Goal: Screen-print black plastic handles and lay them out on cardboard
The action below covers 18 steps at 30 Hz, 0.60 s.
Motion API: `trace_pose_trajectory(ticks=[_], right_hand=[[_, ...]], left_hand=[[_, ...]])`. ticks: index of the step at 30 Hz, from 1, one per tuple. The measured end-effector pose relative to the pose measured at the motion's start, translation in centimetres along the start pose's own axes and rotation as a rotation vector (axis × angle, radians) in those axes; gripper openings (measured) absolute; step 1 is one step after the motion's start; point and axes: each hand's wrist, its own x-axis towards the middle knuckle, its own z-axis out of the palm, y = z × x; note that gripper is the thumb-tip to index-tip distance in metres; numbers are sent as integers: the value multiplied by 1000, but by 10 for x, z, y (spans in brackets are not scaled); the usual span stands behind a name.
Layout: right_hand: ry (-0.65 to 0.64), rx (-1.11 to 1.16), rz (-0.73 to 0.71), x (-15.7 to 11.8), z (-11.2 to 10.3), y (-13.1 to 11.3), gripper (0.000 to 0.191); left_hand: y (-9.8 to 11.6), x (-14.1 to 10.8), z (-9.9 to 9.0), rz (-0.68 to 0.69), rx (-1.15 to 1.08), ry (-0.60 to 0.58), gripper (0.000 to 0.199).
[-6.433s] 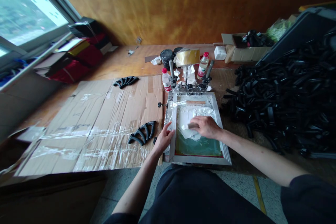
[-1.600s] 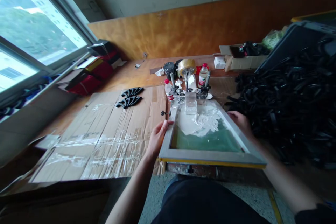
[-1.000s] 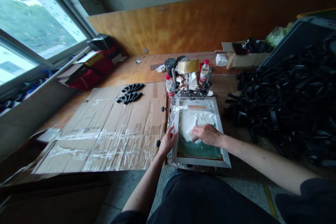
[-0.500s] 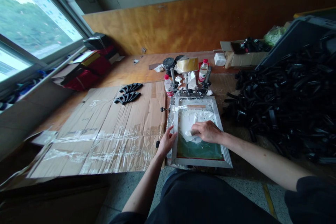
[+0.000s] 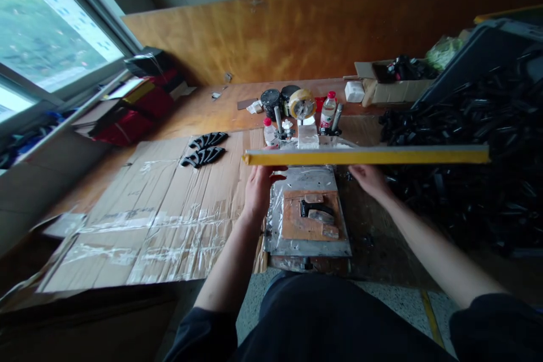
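Note:
The screen printing frame (image 5: pixel 369 155) is tilted up, its yellow front edge facing me. My left hand (image 5: pixel 258 189) grips it near the left end, with fingers both above and below the edge. My right hand (image 5: pixel 371 181) is just under the edge to the right; its fingertips are hidden behind the frame, so anything in them is out of sight. Below lies a metal base plate (image 5: pixel 309 248) carrying a brown board (image 5: pixel 292 223). A black curved plastic part (image 5: pixel 318 208) sits on that board among small blocks.
Two rows of black parts (image 5: pixel 203 150) lie on cardboard (image 5: pixel 169 209) at left. Behind the frame stand a tape roll (image 5: pixel 302 104), black tubs (image 5: pixel 270 103) and red-capped bottles (image 5: pixel 328 112). A large heap of black parts (image 5: pixel 470 164) fills the right side.
The screen frame has swung up from lying flat, uncovering the board and black part. My left hand has moved forward with it. My right hand has left the screen surface and moved right and forward.

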Motion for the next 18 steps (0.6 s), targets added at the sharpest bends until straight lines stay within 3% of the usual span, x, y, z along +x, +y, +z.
trace_pose_trajectory(ticks=[2, 4, 6, 8, 10, 12, 14, 16, 18], right_hand=[[-153, -52, -70, -33, 34, -17, 40], [-303, -149, -86, -59, 62, -42, 25], [-372, -213, -5, -77, 78, -67, 15], [-345, -197, 77, -90, 83, -91, 14], [-310, -105, 6, -99, 79, -106, 18], [-320, 13, -171, -100, 70, -105, 21], [-291, 43, -221, -89, 56, -80, 24], [-167, -85, -33, -68, 38, -38, 24], [-58, -309, 258, -42, 18, 10, 23]], left_hand=[[-6, 0, 9, -8, -64, 79, 52], [-25, -18, 16, -151, -85, 127, 54], [-53, -48, 21, -480, -61, 15, 58], [-82, -81, 25, -813, -49, -184, 63], [-104, -103, 25, -915, -117, -222, 64], [-117, -107, 15, -887, -144, -119, 58], [-124, -94, -9, -796, -8, 2, 51], [-127, -71, -44, -634, 284, 61, 47], [-129, -48, -80, -461, 672, 74, 45]])
